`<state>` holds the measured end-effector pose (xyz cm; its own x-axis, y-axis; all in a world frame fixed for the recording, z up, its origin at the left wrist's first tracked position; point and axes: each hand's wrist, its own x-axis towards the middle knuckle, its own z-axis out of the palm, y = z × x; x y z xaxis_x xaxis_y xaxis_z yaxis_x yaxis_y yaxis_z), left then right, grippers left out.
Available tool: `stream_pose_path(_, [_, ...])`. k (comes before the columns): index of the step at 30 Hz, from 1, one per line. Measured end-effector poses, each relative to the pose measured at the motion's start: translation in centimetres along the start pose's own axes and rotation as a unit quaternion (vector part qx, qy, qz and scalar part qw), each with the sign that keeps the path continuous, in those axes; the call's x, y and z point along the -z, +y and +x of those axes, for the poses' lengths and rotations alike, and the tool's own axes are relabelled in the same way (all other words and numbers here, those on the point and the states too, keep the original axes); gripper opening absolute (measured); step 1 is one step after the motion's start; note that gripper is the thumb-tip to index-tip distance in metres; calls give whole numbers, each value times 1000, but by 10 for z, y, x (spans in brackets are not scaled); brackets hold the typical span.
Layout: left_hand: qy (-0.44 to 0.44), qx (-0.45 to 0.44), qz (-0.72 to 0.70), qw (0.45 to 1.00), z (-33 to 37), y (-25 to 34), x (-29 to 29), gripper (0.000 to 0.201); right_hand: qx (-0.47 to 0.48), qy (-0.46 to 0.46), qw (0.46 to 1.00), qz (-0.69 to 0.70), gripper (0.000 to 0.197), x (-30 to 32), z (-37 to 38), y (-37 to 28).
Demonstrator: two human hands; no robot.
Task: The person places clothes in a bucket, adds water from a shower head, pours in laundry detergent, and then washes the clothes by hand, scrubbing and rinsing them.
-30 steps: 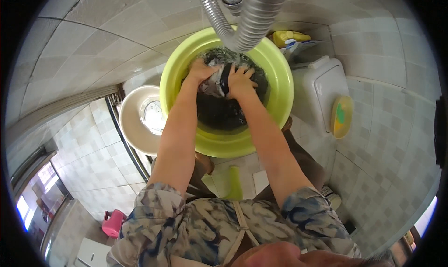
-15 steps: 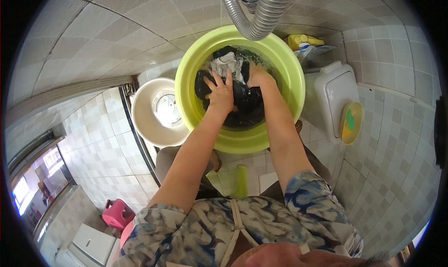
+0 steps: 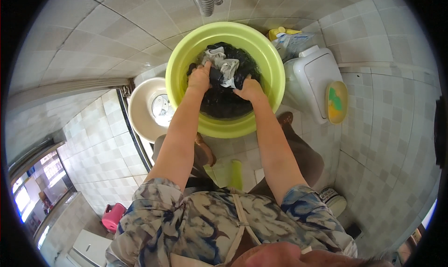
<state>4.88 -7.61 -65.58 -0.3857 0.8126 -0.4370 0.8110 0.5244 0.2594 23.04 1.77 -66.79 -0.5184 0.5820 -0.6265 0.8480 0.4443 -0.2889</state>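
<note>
Around me the tiled walls (image 3: 373, 108) are glossy, checked in pale grey and beige. The person leaning over the green tub (image 3: 224, 129) wears a patterned shirt (image 3: 200, 220) in soft, creased cloth smeared with blue, grey and cream. The tub itself is round, smooth plastic with a broad rolled rim. To its right stands a white bin (image 3: 317, 73) with a rounded, shiny lid; to its left, a round cream basin (image 3: 142, 122), also smooth. Inside the tub lies the dark cloth (image 3: 224, 101), heaped, wet-looking and glossy in its folds, with a crumpled grey-white cloth (image 3: 228, 69) on top, toward the tub's far side. Both hands are down in the tub: the left hand (image 3: 199, 78) bends narrowly round dark fabric left of the pale bundle, and the right hand (image 3: 250, 90) is closed on more of it to the right. Right of the tub, past the bin lid, sits a yellowish oval dish (image 3: 336, 103) with green and orange in it.

As for what I can't see well, the tub's rim covers the basin's right edge, the heap's underside is hidden, and some fingertips vanish into the folds. Beyond the tub, a ribbed metallic hose (image 3: 201, 1) is cut off above, and the printing on a crinkled pouch (image 3: 294, 43) is too small to make out.
</note>
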Motion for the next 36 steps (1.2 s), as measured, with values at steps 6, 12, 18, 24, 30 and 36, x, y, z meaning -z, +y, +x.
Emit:
stream_pose_path(6, [65,-32,-17,997,-80,31,16,48,-20,16,998,48,84,-3,-78,12])
stream_pose_path(12, [113,-18,-57,992,-154,40,62,42,-55,129,971,196,93,-8,-146,-11])
stream_pose_path(18, [197,-84,-159,964,-229,32,80,31,-65,162,952,253,79,8,-188,-35])
stream_pose_path(24, [232,-138,-203,941,-264,-10,102,37,-12,167,963,212,74,6,-184,-85])
stream_pose_path(30, [140,-244,-168,945,-265,-49,94,52,-34,30,998,34,84,-37,-109,-130])
stream_pose_path(36, [48,-72,-71,994,-227,-73,100,96,-186,-1,982,23,67,-76,-4,-137])
